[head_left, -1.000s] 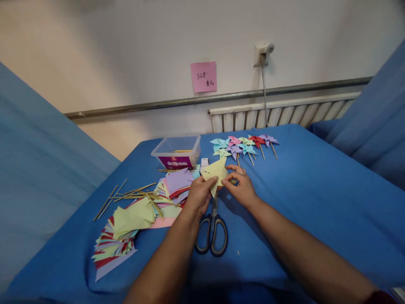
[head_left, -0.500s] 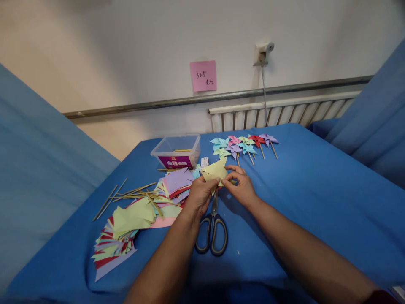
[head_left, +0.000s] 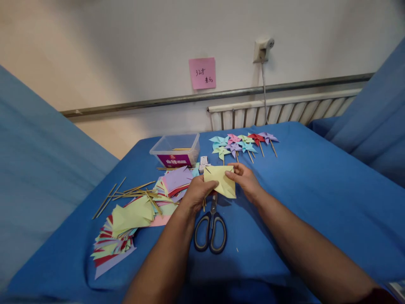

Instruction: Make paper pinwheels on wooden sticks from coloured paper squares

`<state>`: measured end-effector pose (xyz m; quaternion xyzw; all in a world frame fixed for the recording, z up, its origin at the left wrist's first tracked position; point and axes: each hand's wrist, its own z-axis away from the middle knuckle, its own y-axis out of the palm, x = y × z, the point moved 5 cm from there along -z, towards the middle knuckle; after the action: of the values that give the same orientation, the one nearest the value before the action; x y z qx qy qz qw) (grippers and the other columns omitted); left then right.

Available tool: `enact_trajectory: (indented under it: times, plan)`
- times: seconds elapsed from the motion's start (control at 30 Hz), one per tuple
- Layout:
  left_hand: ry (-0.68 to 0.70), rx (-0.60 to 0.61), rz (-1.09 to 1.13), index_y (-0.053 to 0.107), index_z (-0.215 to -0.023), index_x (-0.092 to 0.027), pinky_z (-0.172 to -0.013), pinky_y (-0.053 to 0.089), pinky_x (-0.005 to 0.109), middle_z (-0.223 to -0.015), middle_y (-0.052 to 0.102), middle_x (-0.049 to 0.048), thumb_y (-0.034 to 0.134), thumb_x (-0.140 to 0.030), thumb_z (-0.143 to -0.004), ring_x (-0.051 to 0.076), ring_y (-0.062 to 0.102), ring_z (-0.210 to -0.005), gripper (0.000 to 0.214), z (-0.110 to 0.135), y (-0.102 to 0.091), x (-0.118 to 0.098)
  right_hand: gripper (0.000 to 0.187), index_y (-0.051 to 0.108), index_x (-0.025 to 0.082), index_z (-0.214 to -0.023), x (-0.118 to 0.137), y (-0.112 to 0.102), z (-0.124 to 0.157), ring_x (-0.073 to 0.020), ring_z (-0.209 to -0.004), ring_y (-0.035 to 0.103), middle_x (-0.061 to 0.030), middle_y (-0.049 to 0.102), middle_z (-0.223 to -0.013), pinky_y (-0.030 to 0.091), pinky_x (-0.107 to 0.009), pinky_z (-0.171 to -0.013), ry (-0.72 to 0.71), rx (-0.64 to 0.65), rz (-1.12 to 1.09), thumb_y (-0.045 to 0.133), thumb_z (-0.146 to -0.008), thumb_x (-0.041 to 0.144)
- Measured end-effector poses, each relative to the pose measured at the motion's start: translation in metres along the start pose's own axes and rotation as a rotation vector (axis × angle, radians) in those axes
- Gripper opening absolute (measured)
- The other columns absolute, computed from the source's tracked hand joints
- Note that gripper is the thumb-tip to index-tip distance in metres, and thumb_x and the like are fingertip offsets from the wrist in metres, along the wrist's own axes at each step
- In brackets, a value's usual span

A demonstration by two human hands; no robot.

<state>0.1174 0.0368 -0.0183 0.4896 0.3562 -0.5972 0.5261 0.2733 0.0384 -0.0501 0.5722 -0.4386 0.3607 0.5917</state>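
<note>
Between my two hands is a pale yellow paper square point(head_left: 223, 179) with slits cut in from its corners. My left hand point(head_left: 198, 191) pinches its left side, thumb on top. At the right edge my right hand point(head_left: 245, 180) grips it with thumb in front and fingers behind. Below the paper lies a pair of dark-handled scissors point(head_left: 211, 232), handles toward me, blade tips hidden under my hands. Stick ends show just under my left hand. Beyond the paper, several finished paper pinwheels point(head_left: 234, 148) on sticks lie in a group.
To the left are a fanned stack of coloured paper point(head_left: 115, 249), more paper squares point(head_left: 177, 179) and loose thin sticks point(head_left: 136, 193). Behind stand a clear plastic box point(head_left: 175, 147) and small white boxes point(head_left: 204, 161). A radiator point(head_left: 284, 110) and metal pipe point(head_left: 158, 102) run along the wall.
The yellow paper was curled up with a raised corner; now it lies spread out flat between my hands. My right hand has shifted to its right edge.
</note>
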Motion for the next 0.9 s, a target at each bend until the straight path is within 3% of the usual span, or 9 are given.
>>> enact_trajectory:
  times: [0.17, 0.37, 0.5, 0.63, 0.77, 0.9]
  plan:
    - [0.032, 0.055, -0.116, 0.073, -0.072, -0.011, -0.047, 0.043, 0.022, -0.061, 0.068, 0.0046, 0.069, -0.01, -0.057, 0.014, 0.057, -0.05, 0.016, -0.004, -0.004, 0.0, 0.046, 0.064, 0.018, -0.092, -0.001, 0.01, 0.01, -0.0179, -0.067, 0.066, -0.0009, 0.072, -0.079, 0.05, -0.03, -0.064, 0.101, 0.13, 0.0, 0.087, -0.054, 0.028]
    - [0.045, 0.027, -0.207, 0.073, -0.072, -0.012, -0.046, 0.041, 0.02, -0.062, 0.068, 0.0026, 0.07, -0.011, -0.057, 0.013, 0.056, -0.049, 0.015, -0.012, -0.008, 0.007, 0.042, 0.064, 0.018, -0.088, -0.009, 0.013, 0.009, -0.0165, -0.061, 0.062, 0.0009, 0.07, -0.072, 0.048, -0.028, -0.057, 0.105, 0.049, 0.082, 0.085, -0.052, 0.024]
    - [0.047, -0.087, 0.042, 0.073, -0.082, -0.011, -0.054, 0.048, 0.024, -0.069, 0.071, 0.0052, 0.075, -0.013, -0.057, 0.015, 0.061, -0.056, 0.025, -0.012, -0.004, 0.013, 0.039, 0.063, 0.019, -0.088, -0.017, 0.01, 0.008, -0.0179, -0.064, 0.064, 0.0, 0.072, -0.076, 0.051, -0.03, -0.061, 0.026, -0.14, -0.05, 0.083, -0.056, 0.028]
    - [-0.021, -0.049, 0.367, 0.07, -0.087, -0.013, -0.068, 0.053, 0.026, -0.08, 0.072, 0.0051, 0.081, -0.019, -0.061, 0.015, 0.066, -0.07, 0.029, -0.009, 0.007, 0.021, 0.038, 0.063, 0.018, -0.091, -0.025, 0.008, 0.008, -0.0194, -0.071, 0.068, -0.0026, 0.074, -0.086, 0.054, -0.033, -0.068, -0.003, -0.245, -0.236, 0.082, -0.06, 0.03]
    - [-0.049, 0.002, 0.449, 0.068, -0.082, -0.014, -0.071, 0.052, 0.026, -0.078, 0.071, 0.0029, 0.081, -0.02, -0.063, 0.014, 0.065, -0.072, 0.024, -0.007, 0.014, 0.025, 0.039, 0.063, 0.019, -0.093, -0.026, 0.007, 0.009, -0.0195, -0.073, 0.069, -0.003, 0.074, -0.089, 0.055, -0.033, -0.069, -0.016, -0.284, -0.264, 0.082, -0.061, 0.03]
    - [-0.036, 0.006, 0.459, 0.065, -0.071, -0.013, -0.063, 0.05, 0.024, -0.069, 0.068, 0.0017, 0.083, -0.02, -0.06, 0.013, 0.063, -0.063, 0.022, -0.006, 0.019, 0.025, 0.04, 0.063, 0.018, -0.094, -0.027, 0.011, 0.011, -0.0193, -0.072, 0.069, -0.0029, 0.074, -0.088, 0.055, -0.032, -0.068, -0.018, -0.277, -0.243, 0.083, -0.062, 0.03]
